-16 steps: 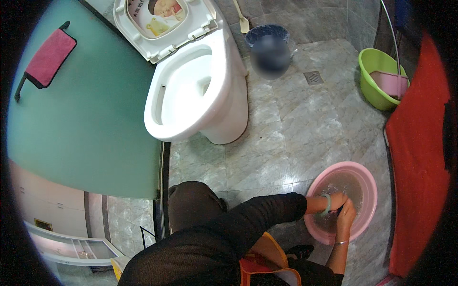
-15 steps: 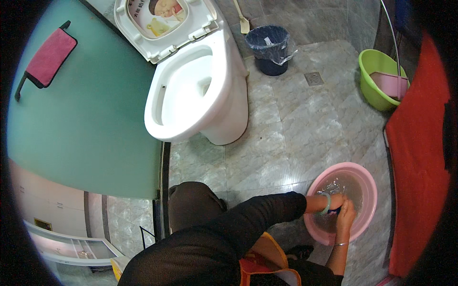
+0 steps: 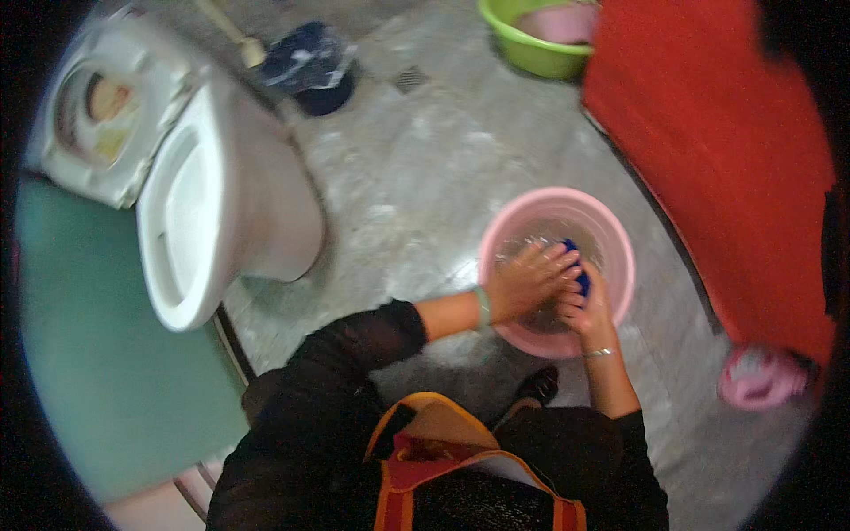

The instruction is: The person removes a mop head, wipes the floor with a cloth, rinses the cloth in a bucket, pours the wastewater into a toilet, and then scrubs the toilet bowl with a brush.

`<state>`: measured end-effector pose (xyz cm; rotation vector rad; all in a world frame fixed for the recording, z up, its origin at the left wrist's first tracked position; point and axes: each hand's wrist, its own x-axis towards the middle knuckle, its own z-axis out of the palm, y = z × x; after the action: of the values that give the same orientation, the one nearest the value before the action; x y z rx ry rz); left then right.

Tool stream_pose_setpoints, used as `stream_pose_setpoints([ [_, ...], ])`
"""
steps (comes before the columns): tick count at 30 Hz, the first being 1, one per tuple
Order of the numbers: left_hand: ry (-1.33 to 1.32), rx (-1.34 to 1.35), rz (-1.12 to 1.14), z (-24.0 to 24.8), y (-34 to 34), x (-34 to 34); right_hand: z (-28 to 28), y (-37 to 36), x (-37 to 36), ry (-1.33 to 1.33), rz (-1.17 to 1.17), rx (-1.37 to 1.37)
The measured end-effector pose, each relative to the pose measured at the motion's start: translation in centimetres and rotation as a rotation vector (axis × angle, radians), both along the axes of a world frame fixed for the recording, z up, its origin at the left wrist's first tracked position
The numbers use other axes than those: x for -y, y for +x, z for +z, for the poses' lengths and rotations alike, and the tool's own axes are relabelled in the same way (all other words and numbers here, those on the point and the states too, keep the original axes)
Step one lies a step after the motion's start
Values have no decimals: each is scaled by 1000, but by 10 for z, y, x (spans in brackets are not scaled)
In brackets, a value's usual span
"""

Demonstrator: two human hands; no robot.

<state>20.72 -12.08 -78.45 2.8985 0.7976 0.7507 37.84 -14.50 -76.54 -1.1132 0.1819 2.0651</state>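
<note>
A pink basin (image 3: 611,239) with water stands on the grey tiled floor in front of me. Both hands are inside it. My left hand (image 3: 527,279) and my right hand (image 3: 586,305) press together around a small blue cloth (image 3: 577,270), of which only an edge shows between the fingers. A pale bracelet is on my left wrist and a thin bangle on my right wrist.
A white toilet (image 3: 190,221) with its lid up stands at the left. A dark bin (image 3: 314,66) is at the back, a green basin (image 3: 531,49) at the top right, a large red surface (image 3: 717,168) on the right and a pink object (image 3: 761,376) below it.
The view has swung and come closer, so the pink basin now lies near the middle. My hands remain in the basin around the blue cloth.
</note>
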Motion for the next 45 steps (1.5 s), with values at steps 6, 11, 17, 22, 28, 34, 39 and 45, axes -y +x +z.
stream_pose_setpoints([
  [6,-90,-285,-281,49,14,-22,-18,-6,11,51,215,-209],
  [11,-335,-337,-4,12,7,-20,1,-30,3,228,394,361],
  [17,-715,-303,182,-5,3,-11,-34,-30,-2,941,661,1101],
  [22,-933,-293,293,-10,4,-7,-38,-26,-13,1205,1020,1449],
  [28,-1048,-6,108,-21,-4,0,5,-28,-22,1338,1284,1511],
  [34,-1012,171,72,-18,2,6,13,-19,-25,1622,985,1566],
  [39,-2037,353,329,38,4,4,24,-16,-33,1743,837,1526],
  [45,-2435,637,215,54,9,13,43,-8,-30,1833,662,1514],
])
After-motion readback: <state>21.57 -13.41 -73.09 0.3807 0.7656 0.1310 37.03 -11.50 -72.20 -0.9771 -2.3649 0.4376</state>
